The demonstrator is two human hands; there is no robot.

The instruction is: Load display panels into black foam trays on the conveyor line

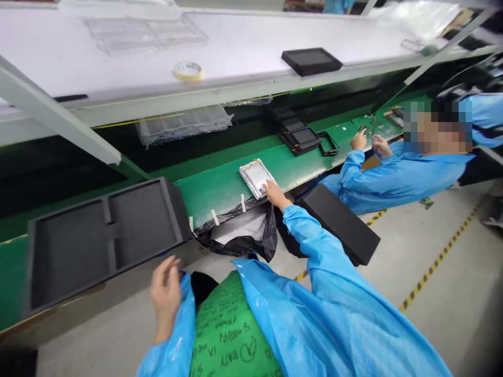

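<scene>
We see a silver-and-white panel (256, 178) on the green workbench top (220, 196). Our smock sleeve (314, 246) is bright blue, the foam tray (70, 246) is matte black, and the plastic bag (251, 243) is glossy black. Below us, a green cover (231, 330) carries black handwriting, and yellow-and-black striped tape (436, 262) runs across the grey floor (451, 324).

Bright, even overhead light; edges curve, darkening slightly.
</scene>
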